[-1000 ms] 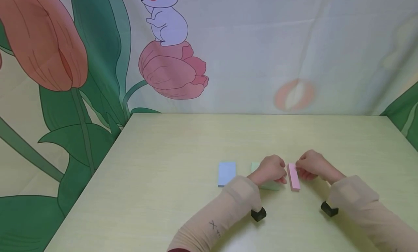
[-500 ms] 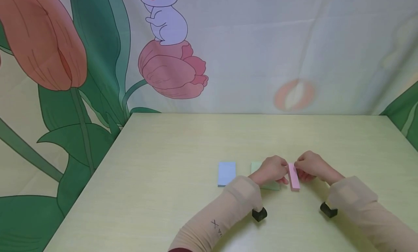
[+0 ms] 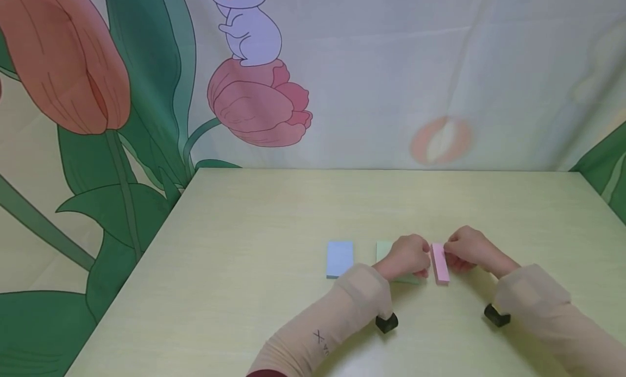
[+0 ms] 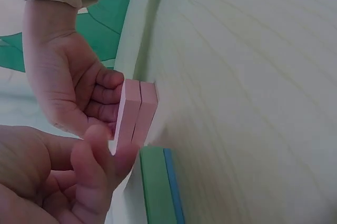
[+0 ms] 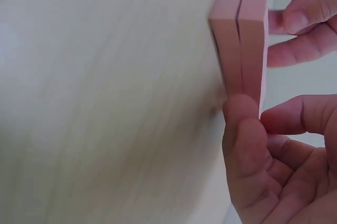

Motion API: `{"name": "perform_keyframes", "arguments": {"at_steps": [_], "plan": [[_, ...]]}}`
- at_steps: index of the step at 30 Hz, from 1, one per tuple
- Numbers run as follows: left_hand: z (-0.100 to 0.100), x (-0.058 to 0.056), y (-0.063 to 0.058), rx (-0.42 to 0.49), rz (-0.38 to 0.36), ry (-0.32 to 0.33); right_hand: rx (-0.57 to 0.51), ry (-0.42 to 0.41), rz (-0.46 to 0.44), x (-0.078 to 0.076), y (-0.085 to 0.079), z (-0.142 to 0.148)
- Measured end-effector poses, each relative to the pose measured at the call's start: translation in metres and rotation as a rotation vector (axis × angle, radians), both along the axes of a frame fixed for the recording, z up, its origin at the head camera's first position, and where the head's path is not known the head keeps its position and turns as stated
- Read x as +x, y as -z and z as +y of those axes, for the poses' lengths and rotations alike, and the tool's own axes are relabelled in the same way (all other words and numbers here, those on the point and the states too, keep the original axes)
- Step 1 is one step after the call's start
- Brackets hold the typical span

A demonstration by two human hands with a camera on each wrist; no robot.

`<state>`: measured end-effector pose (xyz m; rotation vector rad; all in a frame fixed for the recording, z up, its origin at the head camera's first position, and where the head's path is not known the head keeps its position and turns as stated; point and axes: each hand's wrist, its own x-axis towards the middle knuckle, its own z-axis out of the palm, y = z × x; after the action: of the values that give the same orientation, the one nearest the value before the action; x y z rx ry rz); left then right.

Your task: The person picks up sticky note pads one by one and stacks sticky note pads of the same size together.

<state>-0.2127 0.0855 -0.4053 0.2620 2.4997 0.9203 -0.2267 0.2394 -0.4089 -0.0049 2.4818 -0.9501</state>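
Note:
Two narrow pink blocks lie flush, one on the other, with a thin gap visible along their seam. My left hand is on their left, fingers bent; its fingertips overlap the pink pair in the left wrist view, and contact there is unclear. From the right, my right hand touches the far end of the blocks, with a fingertip against their side and the thumb near their top. Partly hidden under the left hand lies a green block with a blue layer beneath it.
Left of the green block, a light blue block lies flat on the pale wooden table. A printed cloth with flowers and a white animal hangs behind the table's far edge.
My left fingers reach closer to the pink blocks half a second ago, then draw slightly back. The right hand shifts a little to the right. The blocks stay in nearly the same place.

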Motion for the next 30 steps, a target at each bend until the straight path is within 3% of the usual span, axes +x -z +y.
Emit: {"name": "perform_keyframes", "arguments": {"at_steps": [3,9,16,30], "plan": [[-0.001,0.003,0.001,-0.08,0.057,0.054,0.028,-0.008,-0.015,0.003,-0.001,0.0],[0.0,0.009,0.002,-0.125,0.105,0.117,0.053,-0.045,-0.032,0.012,-0.003,0.0],[0.004,0.015,0.002,-0.244,0.194,0.19,0.034,-0.082,-0.045,0.02,-0.004,-0.003],[0.006,0.017,0.004,-0.255,0.238,0.2,0.031,-0.088,-0.043,0.025,-0.003,-0.004]]}}
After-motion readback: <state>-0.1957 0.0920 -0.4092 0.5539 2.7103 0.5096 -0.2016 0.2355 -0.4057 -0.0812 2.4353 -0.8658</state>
